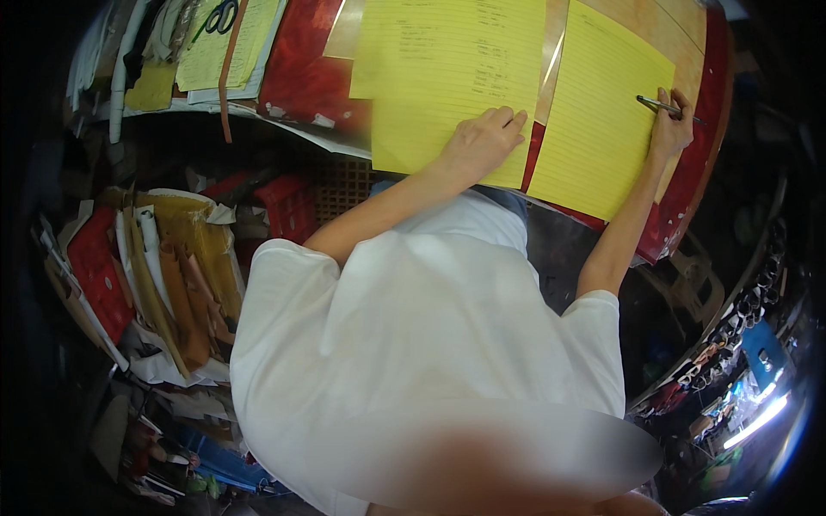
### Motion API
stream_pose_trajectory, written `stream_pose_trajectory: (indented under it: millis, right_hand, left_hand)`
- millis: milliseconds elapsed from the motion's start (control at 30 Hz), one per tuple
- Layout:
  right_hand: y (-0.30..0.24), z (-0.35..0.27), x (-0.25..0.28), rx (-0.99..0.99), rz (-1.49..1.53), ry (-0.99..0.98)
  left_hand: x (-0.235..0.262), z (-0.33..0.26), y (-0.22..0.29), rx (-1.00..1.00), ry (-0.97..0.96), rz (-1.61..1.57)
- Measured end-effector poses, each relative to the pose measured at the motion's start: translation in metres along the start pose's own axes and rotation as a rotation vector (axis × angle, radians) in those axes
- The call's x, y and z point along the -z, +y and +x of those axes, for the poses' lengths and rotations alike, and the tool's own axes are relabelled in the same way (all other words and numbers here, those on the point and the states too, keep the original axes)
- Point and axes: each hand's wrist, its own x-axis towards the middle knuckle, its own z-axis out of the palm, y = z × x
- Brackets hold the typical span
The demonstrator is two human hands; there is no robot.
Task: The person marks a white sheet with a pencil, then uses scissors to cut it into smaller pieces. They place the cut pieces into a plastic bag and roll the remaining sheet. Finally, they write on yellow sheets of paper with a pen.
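Observation:
Two yellow lined paper sheets lie on a red-topped table (pixel 310 77). My left hand (pixel 482 142) rests flat, fingers curled, on the lower part of the left yellow sheet (pixel 439 77), which carries handwriting. My right hand (pixel 671 125) is at the right edge of the right yellow sheet (pixel 598 129) and grips a metal pen (pixel 658 106), its tip pointing left over the paper. Both bare forearms reach up from my white T-shirt (pixel 422 344).
A brown strip (pixel 551 60) shows between the two sheets. Scissors (pixel 219 15) lie on more yellow papers at the table's far left. Left of me, a box holds rolled brown and tan material (pixel 185 292) beside red sheets (pixel 95 267) and a red crate (pixel 288 206). Shelves with small items stand at lower right.

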Motion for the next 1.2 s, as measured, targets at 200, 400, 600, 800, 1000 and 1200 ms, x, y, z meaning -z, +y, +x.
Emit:
stream_pose_trajectory:
  millis: [200,400,600,800,1000,1200]
  right_hand:
    - [0.002,-0.001,0.001,0.032,-0.03,0.005]
    - [0.004,0.0,0.0,0.041,-0.003,-0.001]
    - [0.006,0.0,0.0,0.05,-0.036,0.01]
    - [0.006,0.0,-0.001,0.043,-0.04,0.017]
    - [0.012,0.003,0.0,0.112,0.08,-0.021]
    - [0.004,-0.019,0.064,0.015,0.463,0.257]
  left_hand:
    - [0.001,0.0,0.0,0.004,0.0,0.012]
    - [0.001,0.001,0.001,-0.002,0.015,0.011]
    - [0.005,0.001,0.001,-0.047,-0.015,0.066]
    - [0.004,0.001,0.001,-0.026,0.011,0.002]
    - [0.002,0.001,-0.001,-0.036,0.032,0.005]
    - [0.0,-0.001,0.009,-0.171,0.045,0.041]
